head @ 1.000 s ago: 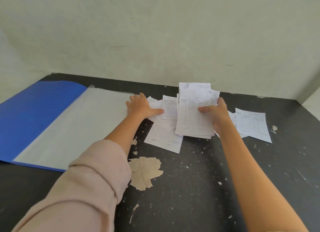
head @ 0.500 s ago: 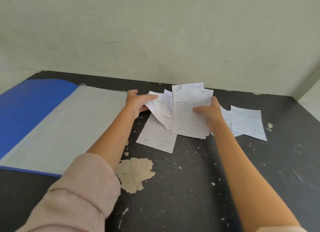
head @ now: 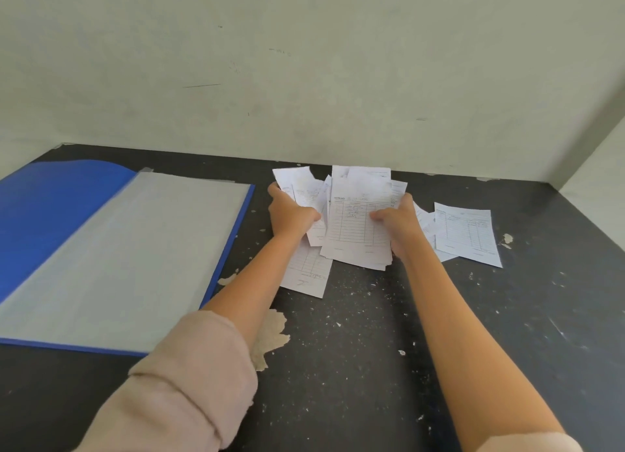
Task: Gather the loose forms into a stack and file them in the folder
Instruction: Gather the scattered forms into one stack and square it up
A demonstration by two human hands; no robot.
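My right hand (head: 399,225) grips a stack of white printed forms (head: 358,221), held tilted up above the table. My left hand (head: 289,215) holds a few more forms (head: 301,186) lifted beside that stack, their edges overlapping it. One form (head: 306,275) lies flat on the table under my left wrist. Further loose forms (head: 468,233) rest to the right of my right hand. The blue folder (head: 54,208) lies open at the left, its pale inner page (head: 135,259) facing up.
The dark table top (head: 372,367) is speckled with chipped paint and has a large bare patch (head: 270,336) near my left forearm. A pale wall runs along the back, and a side wall closes the far right corner.
My left hand went from pressing flat on the table papers to picking up a few forms and raising them against the stack in my right hand. The view shifted slightly.
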